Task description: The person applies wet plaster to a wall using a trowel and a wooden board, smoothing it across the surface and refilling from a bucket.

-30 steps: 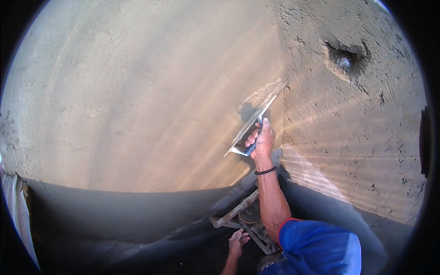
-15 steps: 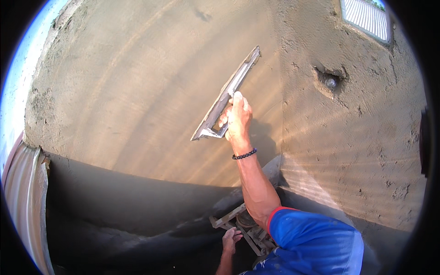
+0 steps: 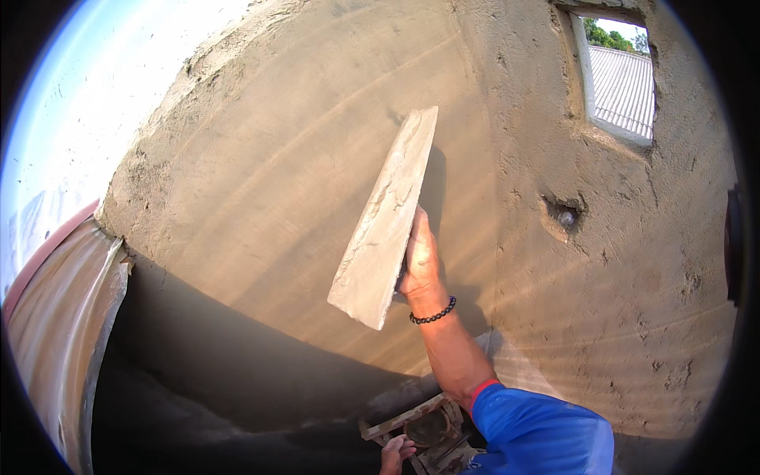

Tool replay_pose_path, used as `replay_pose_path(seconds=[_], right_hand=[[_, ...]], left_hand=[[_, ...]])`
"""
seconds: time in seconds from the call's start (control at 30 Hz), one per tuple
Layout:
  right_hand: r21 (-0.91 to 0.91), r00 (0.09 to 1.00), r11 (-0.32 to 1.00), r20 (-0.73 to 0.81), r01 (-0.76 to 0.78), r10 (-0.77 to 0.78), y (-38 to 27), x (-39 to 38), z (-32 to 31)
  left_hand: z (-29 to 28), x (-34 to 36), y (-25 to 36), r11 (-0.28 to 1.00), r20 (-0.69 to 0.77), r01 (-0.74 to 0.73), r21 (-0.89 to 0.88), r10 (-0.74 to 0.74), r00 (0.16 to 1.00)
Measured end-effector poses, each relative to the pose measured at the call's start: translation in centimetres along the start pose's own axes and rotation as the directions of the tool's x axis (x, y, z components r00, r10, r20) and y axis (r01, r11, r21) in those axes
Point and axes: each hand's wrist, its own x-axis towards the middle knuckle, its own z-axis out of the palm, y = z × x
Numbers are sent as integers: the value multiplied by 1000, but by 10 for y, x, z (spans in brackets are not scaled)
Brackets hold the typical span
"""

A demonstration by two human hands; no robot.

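My right hand (image 3: 422, 257) is raised before the plastered wall, its fingers wrapped behind a plastering trowel (image 3: 381, 226). The trowel's long flat blade is tilted, and its broad face shows, coated with wet mortar that lies in a ragged ridge. Its handle is hidden behind the blade. A dark bead bracelet circles that wrist. Low in the view, my left hand (image 3: 396, 453) hangs beside a wooden frame (image 3: 404, 418), fingers loosely stretched, with nothing seen in it. The smooth, damp wall (image 3: 269, 198) spreads behind the trowel.
At right, an adjoining rough wall (image 3: 617, 269) meets the plastered one in a corner. It has a small window opening (image 3: 582, 71) and a hole with a rounded object (image 3: 567, 218) inside. A curved sheet (image 3: 67, 317) stands at left. Deep shadow covers the lower area.
My right hand has turned the trowel from edge-on to showing its mortar-coated face, and sits lower in view. The view has shifted upward, showing more sky and window.
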Motion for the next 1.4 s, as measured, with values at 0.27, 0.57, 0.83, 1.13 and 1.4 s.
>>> replay_pose_path(seconds=[0.27,0.57,0.83,1.13,1.4], right_hand=[[-779,841,474,122,410,-528,-165,105,3],[-775,745,-485,588,406,-316,-38,115,86],[-854,598,-470,500,222,-626,-159,95,42],[-854,755,-506,255,-116,-604,-177,101,-99],[-896,802,-415,130,-157,-584,-119,3,-300]], left_hand=[[20,-39,29,999,-66,-18,-29,16,998],[-8,24,14,990,-58,106,97,-101,993],[-1,33,26,994,-66,67,92,-61,996],[-19,23,4,968,-118,195,156,-178,977],[11,45,10,952,-7,198,234,-202,979]])
